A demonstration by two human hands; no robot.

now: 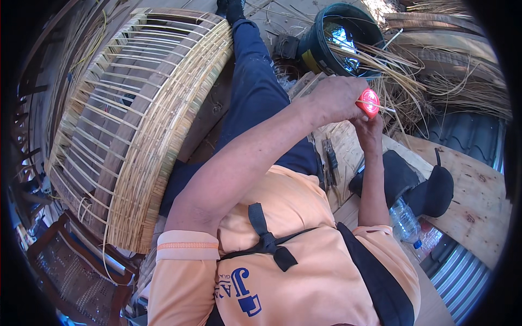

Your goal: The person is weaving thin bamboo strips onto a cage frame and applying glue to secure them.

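My left hand is closed in a fist, its forearm crossing my body. At its fingers a thin pale cane strand runs across the shiny rounded end of a red object. My right hand is closed just below and against the left, around the lower part of that red object. Its kind is hidden by my hands. Left of my outstretched leg lies a woven cane frame, with thin strands strung across wooden slats.
A dark bucket holds water and soaking cane strands. Pliers lie on boards under my arms. To the right are a black cap, a clear plastic bottle, a plywood board and corrugated metal. A brown woven chair stands lower left.
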